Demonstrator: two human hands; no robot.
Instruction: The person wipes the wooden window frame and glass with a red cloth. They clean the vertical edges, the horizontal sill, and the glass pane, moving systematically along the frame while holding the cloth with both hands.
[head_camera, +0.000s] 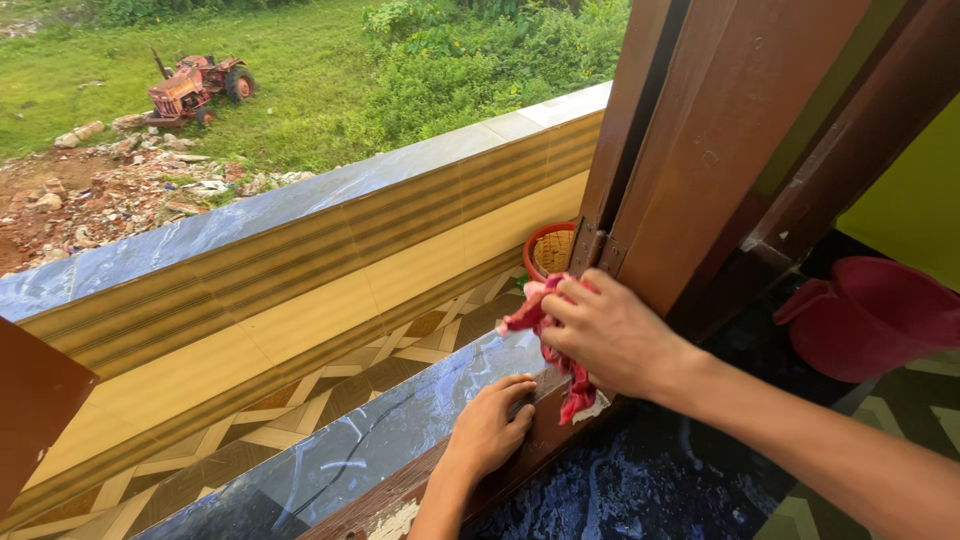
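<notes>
Red cloth (548, 330) bunched under clenched right hand (610, 335); left hand (490, 430) flat, fingers together.

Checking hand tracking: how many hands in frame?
2. The right hand presses a red cloth against the brown window frame. The left hand rests flat on the sill below. No others visible.

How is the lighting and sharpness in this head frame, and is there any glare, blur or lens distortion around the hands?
Head view: soft, even daylight with no hard shadows; the right hand pressing the red cloth to the brown window frame and the left hand on the marble sill are sharp; faint sheen on the sill, no strong glare; the balcony wall bows slightly, wide-angle distortion; the distant red tractor looks softer.
</notes>
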